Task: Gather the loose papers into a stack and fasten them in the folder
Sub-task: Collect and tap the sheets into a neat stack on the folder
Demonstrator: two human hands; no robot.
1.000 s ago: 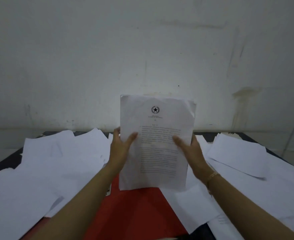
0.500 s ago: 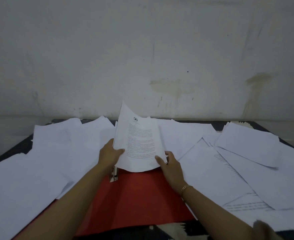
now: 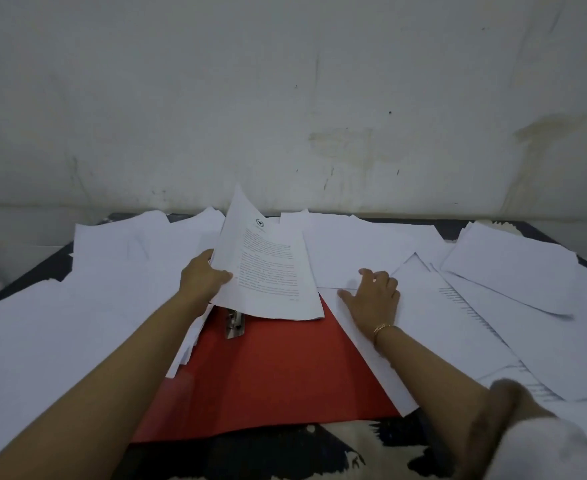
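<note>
Rightward had gone the right hand [image 3: 371, 299], now spread on loose white paper sheets [image 3: 513, 271], most still ungathered; the open red card folder [image 3: 267, 375] lay between the arms, the thin printed stack [image 3: 271, 271], pinched by the left hand [image 3: 202, 282], tilted above its unused metal clip [image 3: 234, 323].

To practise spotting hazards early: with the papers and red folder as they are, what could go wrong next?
The left hand holds the stack by one edge only, so its sheets could fan out or slip. The stack's lower edge overlaps the metal fastener of the red folder, where sheets might snag or crease. The right hand rests on loose sheets and could slide them askew.
</note>
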